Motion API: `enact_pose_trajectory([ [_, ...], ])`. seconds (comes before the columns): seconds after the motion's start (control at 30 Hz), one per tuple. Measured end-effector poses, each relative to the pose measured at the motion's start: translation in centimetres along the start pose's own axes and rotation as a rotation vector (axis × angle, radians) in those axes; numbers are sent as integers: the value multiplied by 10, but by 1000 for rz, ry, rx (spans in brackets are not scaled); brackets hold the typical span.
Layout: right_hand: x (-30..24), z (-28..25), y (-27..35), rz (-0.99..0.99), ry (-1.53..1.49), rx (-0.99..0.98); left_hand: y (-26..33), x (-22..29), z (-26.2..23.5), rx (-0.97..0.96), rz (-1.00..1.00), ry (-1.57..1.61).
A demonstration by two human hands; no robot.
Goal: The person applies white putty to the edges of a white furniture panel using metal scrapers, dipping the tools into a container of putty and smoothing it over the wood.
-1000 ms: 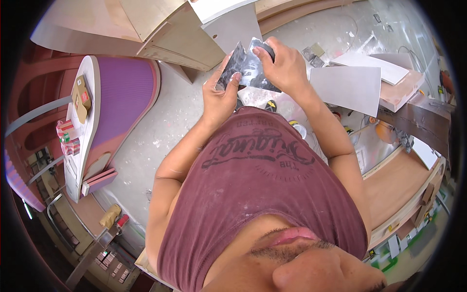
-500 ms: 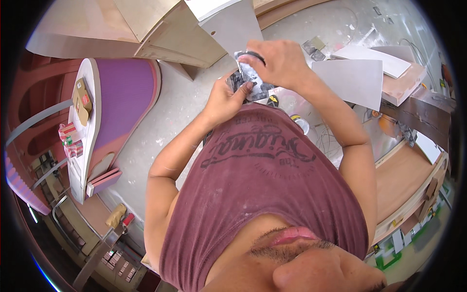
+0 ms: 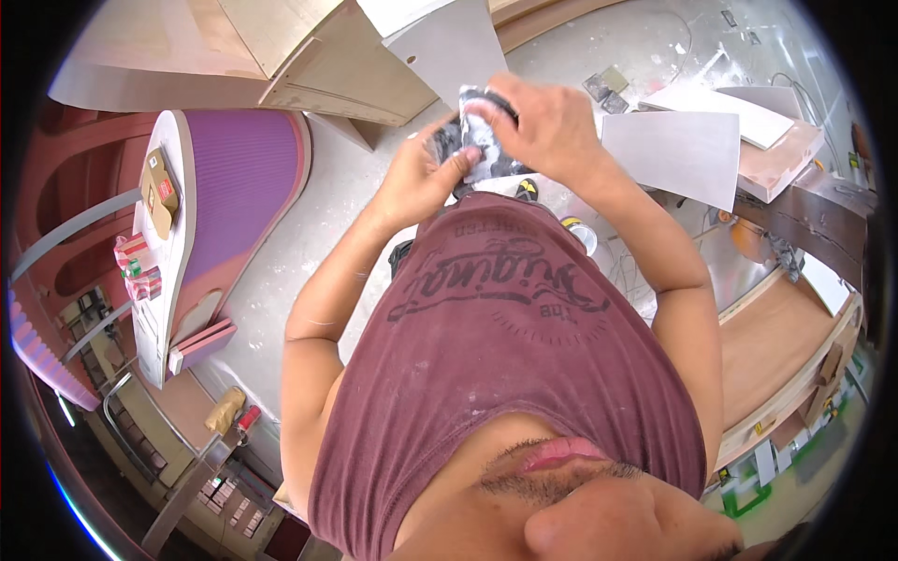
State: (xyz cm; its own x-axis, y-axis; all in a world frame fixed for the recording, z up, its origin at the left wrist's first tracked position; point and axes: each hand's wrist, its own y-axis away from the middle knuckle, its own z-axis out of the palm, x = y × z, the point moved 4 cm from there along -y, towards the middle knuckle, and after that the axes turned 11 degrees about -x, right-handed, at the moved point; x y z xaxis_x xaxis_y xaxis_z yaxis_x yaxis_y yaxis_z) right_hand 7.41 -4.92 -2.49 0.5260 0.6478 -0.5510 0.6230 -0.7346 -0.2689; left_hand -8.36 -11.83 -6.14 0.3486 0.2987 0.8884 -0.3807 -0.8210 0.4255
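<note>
A flat dark piece smeared with white paste or powder (image 3: 488, 166) is held between my two hands, in front of my waist. My left hand (image 3: 418, 181) grips its left side, thumb lying across the smeared face. My right hand (image 3: 554, 126) is closed at its upper right, fingers curled over the top. A black curved edge shows by the right fingers; whether it belongs to the same piece, I cannot tell. My fingers hide the far side.
Plywood cabinet parts (image 3: 346, 79) stand ahead. A purple curved panel (image 3: 229, 187) with a cardboard box (image 3: 160, 192) is at left. White boards (image 3: 673, 154) lie to the right. An open tin (image 3: 582, 236) sits on the floor near a shoe (image 3: 527, 191).
My left hand has shifted slightly left. My right hand has moved a little to the right, and the smeared piece is turned somewhat differently between them.
</note>
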Motion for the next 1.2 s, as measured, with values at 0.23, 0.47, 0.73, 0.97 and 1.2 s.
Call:
enact_pose_trajectory([
  [0.23, -4, 10, 4, 31, -75, 23, -2, 21, -5, -14, 201, 20],
  [0.47, -3, 18, 12, -170, -8, -96, -2, 10, -4, -261, 53, -59],
  [0.73, 57, 3, 25, 485, -526, 44, 4, -3, -21, 114, 299, 869],
  [0.97, 50, 19, 25, 424, -835, 29, -14, -44, 12, -322, 346, 1666],
  [1.2, 31, 22, 21, 481, -470, -85, -16, -25, 31, 9, 201, 1114],
])
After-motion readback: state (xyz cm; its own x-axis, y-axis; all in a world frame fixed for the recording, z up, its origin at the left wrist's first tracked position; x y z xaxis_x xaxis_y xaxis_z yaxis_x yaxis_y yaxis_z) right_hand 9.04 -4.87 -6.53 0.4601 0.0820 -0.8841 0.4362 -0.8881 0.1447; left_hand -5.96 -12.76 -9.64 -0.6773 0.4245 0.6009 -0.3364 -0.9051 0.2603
